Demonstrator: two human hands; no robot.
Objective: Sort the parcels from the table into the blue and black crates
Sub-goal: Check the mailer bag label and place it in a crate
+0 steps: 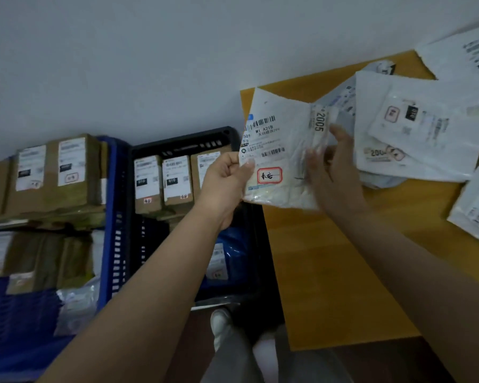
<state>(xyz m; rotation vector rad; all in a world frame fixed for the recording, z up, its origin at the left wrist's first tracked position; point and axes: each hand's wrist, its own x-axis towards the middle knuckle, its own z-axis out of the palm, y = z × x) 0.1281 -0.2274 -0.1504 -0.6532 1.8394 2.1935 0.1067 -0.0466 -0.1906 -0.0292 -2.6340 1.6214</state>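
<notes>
We hold one parcel up over the table edge, approx centre frame. Left hand pinches its 9 o'clock edge; right hand steadies the 3 o'clock side, fingers fairly straight against it — no clear curl.

Progress: well along, we judge. Blue crate at 9 o'clock holds many brown boxes; black crate beside it holds boxes w/ "010" tags plus a blue bag. Still left — several white mailers at 2–3 o'clock on the table.

Labels: "M1 A21B", barcodes, "2005", a red-bordered sticker w/ handwriting we can't read.
</notes>
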